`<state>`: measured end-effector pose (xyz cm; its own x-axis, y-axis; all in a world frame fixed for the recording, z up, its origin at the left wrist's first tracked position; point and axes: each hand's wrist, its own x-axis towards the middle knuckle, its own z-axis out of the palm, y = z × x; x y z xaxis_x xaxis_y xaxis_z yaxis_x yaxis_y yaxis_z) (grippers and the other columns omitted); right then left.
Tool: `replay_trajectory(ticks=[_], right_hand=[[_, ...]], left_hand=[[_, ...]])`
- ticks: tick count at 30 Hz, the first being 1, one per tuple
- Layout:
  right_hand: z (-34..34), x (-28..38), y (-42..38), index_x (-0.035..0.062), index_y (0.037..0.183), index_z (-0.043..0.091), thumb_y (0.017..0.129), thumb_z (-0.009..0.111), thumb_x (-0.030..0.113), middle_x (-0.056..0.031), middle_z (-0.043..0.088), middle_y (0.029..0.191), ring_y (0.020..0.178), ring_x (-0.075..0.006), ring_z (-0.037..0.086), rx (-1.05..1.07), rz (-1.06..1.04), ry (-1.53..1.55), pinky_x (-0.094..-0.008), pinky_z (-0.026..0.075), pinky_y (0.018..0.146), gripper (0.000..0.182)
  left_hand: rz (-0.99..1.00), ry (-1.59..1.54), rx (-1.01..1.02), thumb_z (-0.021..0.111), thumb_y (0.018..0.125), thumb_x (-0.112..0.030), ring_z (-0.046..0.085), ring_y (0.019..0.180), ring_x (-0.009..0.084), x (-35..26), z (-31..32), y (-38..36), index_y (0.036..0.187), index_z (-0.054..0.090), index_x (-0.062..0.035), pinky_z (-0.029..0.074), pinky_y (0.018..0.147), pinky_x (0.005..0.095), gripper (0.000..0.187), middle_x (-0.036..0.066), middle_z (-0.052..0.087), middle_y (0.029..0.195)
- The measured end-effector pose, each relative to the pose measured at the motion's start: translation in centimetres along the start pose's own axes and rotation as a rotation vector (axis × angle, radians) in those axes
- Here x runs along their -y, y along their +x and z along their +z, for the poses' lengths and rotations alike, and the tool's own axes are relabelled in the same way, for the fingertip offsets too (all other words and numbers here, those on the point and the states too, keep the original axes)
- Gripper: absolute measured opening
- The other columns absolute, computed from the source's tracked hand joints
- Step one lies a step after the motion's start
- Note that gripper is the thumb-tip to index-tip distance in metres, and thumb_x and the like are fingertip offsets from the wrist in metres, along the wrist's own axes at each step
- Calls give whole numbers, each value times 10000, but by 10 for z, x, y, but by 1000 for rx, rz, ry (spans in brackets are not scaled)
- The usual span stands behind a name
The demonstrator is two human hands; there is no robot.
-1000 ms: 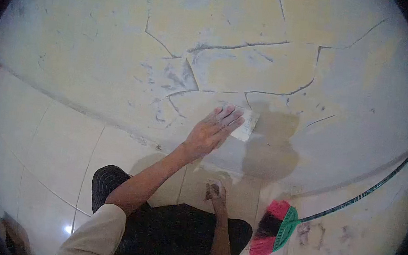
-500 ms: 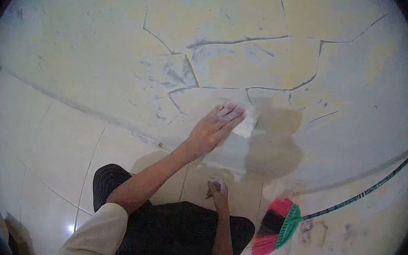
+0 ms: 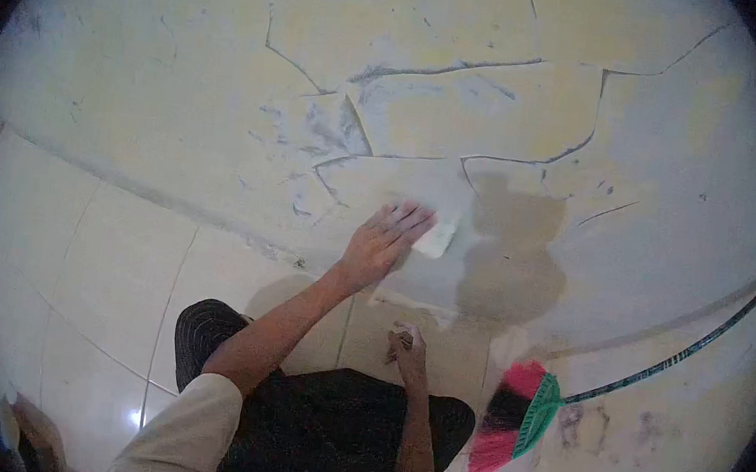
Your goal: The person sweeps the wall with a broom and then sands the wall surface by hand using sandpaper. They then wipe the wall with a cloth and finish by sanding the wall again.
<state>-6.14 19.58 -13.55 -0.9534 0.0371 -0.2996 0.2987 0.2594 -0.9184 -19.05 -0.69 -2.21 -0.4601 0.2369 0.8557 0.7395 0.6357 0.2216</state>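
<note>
My left hand (image 3: 384, 241) lies with its fingers pressed over a pale sheet of sandpaper (image 3: 435, 239), flat against the cracked wall (image 3: 471, 118). One corner of the sheet shows beyond the fingertips; the hand is slightly smeared by motion. Below, above my dark-clothed lap, my right hand (image 3: 407, 355) is held with curled fingers, whitened by dust. Whatever it holds, if anything, I cannot make out. It is apart from the wall.
A broom (image 3: 515, 422) with pink and black bristles and a green head lies at the right, its dark handle running up toward the right edge. Pale floor tiles (image 3: 119, 275) meet the wall's base. A damp-looking shadow (image 3: 512, 258) falls on the wall beside my left hand.
My left hand has moved a little left and down along the wall with the sandpaper. My right hand stays nearly in place, and the view has shifted slightly.
</note>
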Motion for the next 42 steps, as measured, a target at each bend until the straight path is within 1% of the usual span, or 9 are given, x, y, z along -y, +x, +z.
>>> replay_trajectory(ticks=[2, 8, 14, 18, 20, 26, 32, 38, 42], right_hand=[[-2, -3, -1, 35, 1152, 540, 885, 658, 201, -43, 542, 738, 585, -117, 547, 43, -6, 72, -268, 487, 499, 335], [1, 1, -1, 28, 1145, 542, 891, 650, 182, -35, 544, 732, 583, -109, 546, 31, 2, 31, -264, 481, 494, 316], [-1, 1, -1, 31, 1146, 546, 894, 647, 178, -32, 535, 723, 562, -104, 526, 20, 11, 54, -261, 480, 487, 309], [-2, -10, 3, 27, 1160, 530, 909, 626, 175, -41, 535, 683, 571, -118, 541, 45, -75, -6, -277, 490, 487, 307], [0, -1, 0, 26, 1169, 525, 911, 625, 176, -42, 535, 688, 574, -117, 543, 37, -40, -25, -271, 488, 490, 315], [-2, -10, 2, 20, 1167, 525, 909, 622, 156, -51, 541, 723, 578, -118, 547, 21, -25, 9, -268, 479, 486, 308], [2, -6, 2, 30, 1145, 551, 883, 653, 170, -52, 566, 727, 547, -116, 549, 1, -25, 15, -278, 481, 466, 314], [0, -1, 0, 38, 1166, 520, 908, 619, 155, -43, 538, 741, 597, -121, 548, -12, 4, -27, -275, 481, 492, 301], [3, -1, 1, 43, 1159, 525, 904, 625, 161, -37, 534, 724, 588, -122, 543, 8, 12, -47, -274, 474, 493, 297]], left_hand=[[-45, 27, 105, 548, 800, -80, 402, 1332, 258, 7, 11, -29, 1387, 430, -53, 336, 1074, 457, 599, 86, 438, 1431], [-68, -23, 16, 536, 809, -57, 409, 1326, 256, -24, -17, 36, 1369, 452, -53, 341, 1070, 452, 566, 78, 447, 1426], [-29, 77, 8, 534, 803, -68, 420, 1316, 257, 7, 18, -31, 1368, 448, -46, 349, 1068, 444, 571, 87, 453, 1418], [-25, 52, 54, 527, 799, -81, 411, 1325, 255, -10, -5, 17, 1368, 448, -49, 336, 1077, 448, 575, 82, 443, 1430], [-68, 48, -31, 534, 795, -101, 427, 1311, 257, -26, -18, 40, 1363, 456, -55, 357, 1061, 443, 576, 79, 452, 1423], [-55, 129, 11, 533, 805, -106, 430, 1308, 262, 4, 19, -33, 1376, 444, -56, 350, 1067, 437, 581, 86, 466, 1410], [-57, 48, -7, 549, 786, -116, 477, 1258, 268, -22, -17, 36, 1352, 475, -53, 378, 1036, 442, 574, 92, 504, 1374], [-18, 104, 23, 531, 793, -97, 470, 1258, 273, 2, 20, -29, 1348, 468, -18, 384, 1026, 436, 565, 104, 484, 1388], [-65, -73, 40, 534, 749, -62, 448, 1277, 314, -18, 1, 19, 1360, 469, -58, 341, 1056, 480, 615, 101, 467, 1405]])
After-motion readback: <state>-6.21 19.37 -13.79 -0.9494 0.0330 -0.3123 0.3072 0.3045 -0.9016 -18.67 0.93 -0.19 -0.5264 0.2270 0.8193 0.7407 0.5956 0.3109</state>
